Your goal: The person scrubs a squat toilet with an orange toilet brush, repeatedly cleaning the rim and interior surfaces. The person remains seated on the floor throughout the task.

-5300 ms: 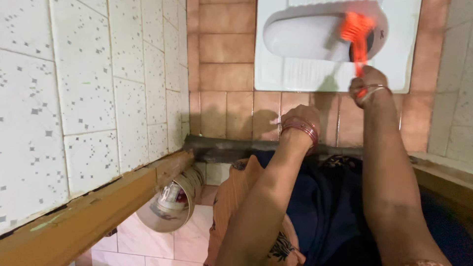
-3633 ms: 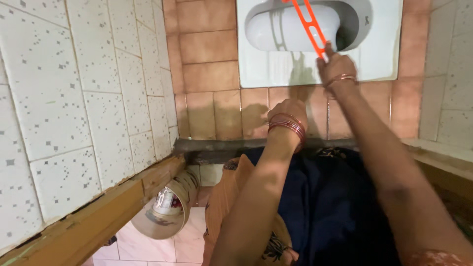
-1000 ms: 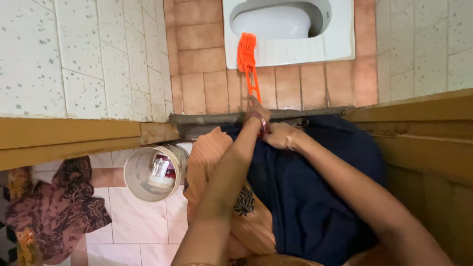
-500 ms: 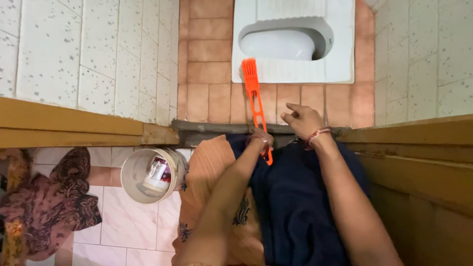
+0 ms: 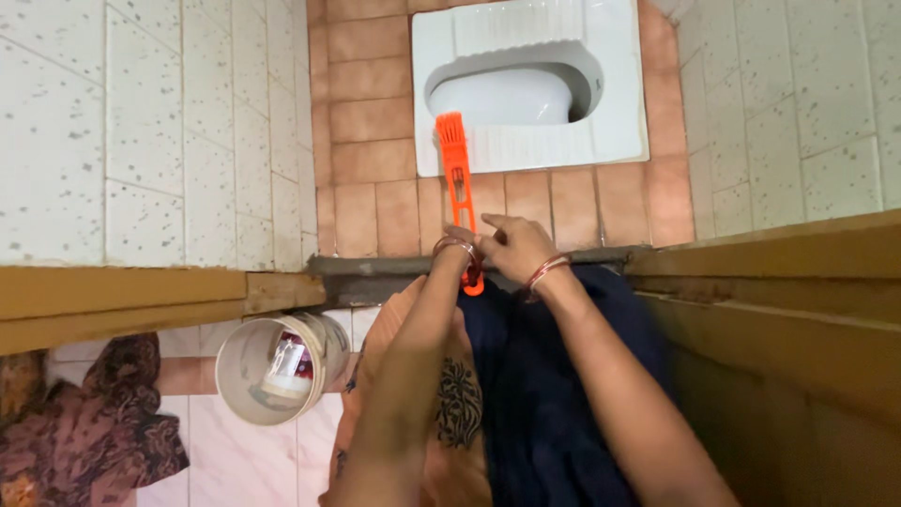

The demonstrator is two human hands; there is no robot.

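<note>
Down at the far left a patterned dark cloth (image 5: 89, 441) lies crumpled on the pale floor tiles, below the wooden door frame (image 5: 122, 300). Next to it stands a white bucket (image 5: 239, 376) with a small container inside. Moving right, the person's left hand (image 5: 457, 252) sits at the dark stone threshold (image 5: 375, 272), its grip wrapped around the lower handle of the orange brush (image 5: 459, 188). The brush runs up across the terracotta floor tiles, its bristled head lying on the front edge of the white squat toilet pan (image 5: 619, 103). Just beside the left hand, touching it, the right hand (image 5: 519, 246) rests with fingers loosely curled, index stretched toward the handle; whether its grip closes on the brush I cannot tell. Both wrists wear red bangles.
</note>
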